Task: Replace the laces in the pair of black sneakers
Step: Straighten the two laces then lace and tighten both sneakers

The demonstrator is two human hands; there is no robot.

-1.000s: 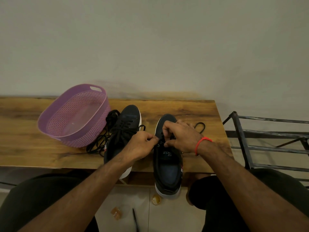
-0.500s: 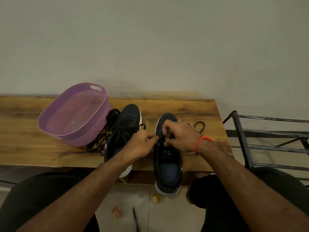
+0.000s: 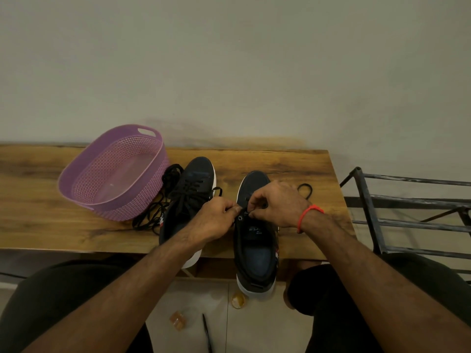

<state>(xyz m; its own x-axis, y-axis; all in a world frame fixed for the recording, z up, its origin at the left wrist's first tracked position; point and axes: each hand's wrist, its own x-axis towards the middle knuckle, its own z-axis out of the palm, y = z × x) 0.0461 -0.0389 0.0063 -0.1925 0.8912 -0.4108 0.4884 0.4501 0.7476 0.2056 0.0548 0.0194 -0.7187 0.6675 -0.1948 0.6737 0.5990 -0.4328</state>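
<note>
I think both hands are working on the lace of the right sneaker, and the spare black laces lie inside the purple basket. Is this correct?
Not quite. In the head view the spare black laces lie on the wooden bench between the purple basket and the left sneaker, not inside the basket. The rest holds: the left hand and right hand both pinch the lace at the right sneaker.

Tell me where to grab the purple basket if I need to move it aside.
Take the purple basket by the handle slot in its far rim, hooking fingers in from above. It sits tilted, with the mouth toward the person, and the loose black laces lie against its right side.
</note>
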